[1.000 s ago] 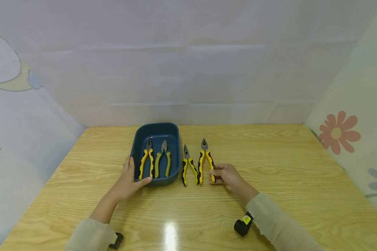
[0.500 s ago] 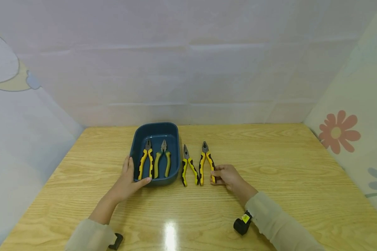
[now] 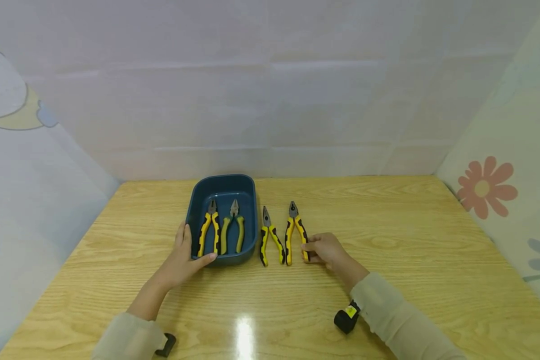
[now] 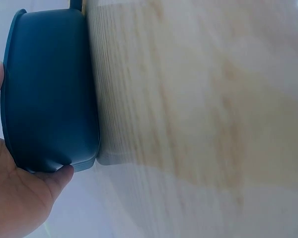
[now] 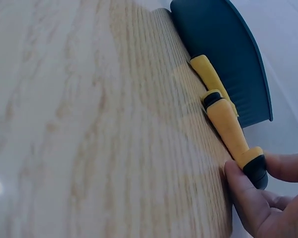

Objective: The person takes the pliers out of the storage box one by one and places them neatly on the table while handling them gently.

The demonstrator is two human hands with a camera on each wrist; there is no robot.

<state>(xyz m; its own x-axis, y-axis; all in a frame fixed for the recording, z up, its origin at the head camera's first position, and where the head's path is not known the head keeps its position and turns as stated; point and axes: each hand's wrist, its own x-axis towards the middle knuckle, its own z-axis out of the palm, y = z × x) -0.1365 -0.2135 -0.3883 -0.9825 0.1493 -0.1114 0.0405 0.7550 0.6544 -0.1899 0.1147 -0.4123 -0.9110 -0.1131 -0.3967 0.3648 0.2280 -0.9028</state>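
My left hand (image 3: 180, 260) holds the near left corner of a dark blue plastic bin (image 4: 52, 89), its thumb over the front rim. Inside lie two pairs of open pliers: yellow-and-black combination pliers (image 3: 203, 235) on the left and olive-green-handled pliers (image 3: 240, 235) on the right. Just right of the bin, smaller yellow-and-black long-nose pliers (image 3: 264, 245) rest on the table, handles spread. Beside them are larger yellow-and-black combination pliers (image 3: 289, 240), jaws pointing away. My right hand (image 3: 327, 252) pinches the end of their right handle (image 5: 228, 126) between thumb and fingers.
The wooden table (image 3: 409, 225) ends at a pale cloth wall (image 3: 270, 115) close behind the bin. Printed side panels flank it, with a red flower (image 3: 481, 187) on the right. Black wrist devices (image 3: 346, 320) hang under both sleeves.
The larger combination pliers have shifted slightly toward me and to the right, with my right hand pinching them. My left hand and the bin have stayed in place.
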